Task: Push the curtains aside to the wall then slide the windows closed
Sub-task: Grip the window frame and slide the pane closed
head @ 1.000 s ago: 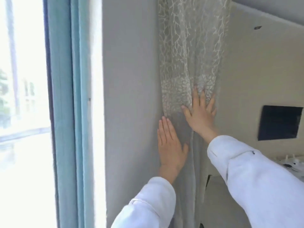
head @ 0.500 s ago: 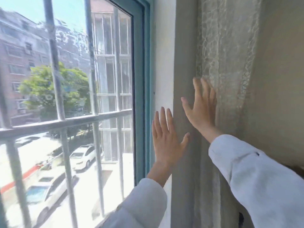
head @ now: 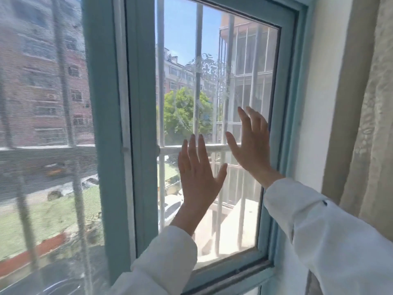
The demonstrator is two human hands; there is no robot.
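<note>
Since half a second ago the view has swung left: both hands have left the wall and the gathered curtain, which now hangs bunched against the wall to the right of the right hand, its right part cut off by the picture's edge. The left hand and the right hand are now raised in front of the glass pane of the blue-framed sliding window sash. Both hands are flat with fingers spread, palms toward the glass; whether they touch it cannot be told. The right hand sits higher and nearer the sash's right stile, the left lower and toward the pane's middle. White sleeves cover both forearms.

Left of the left hand, beyond the sash's left stile, a mesh insect screen blurs the buildings and street behind it. Metal security bars outside stand behind both hands. The window's lower track is partly hidden by the left sleeve.
</note>
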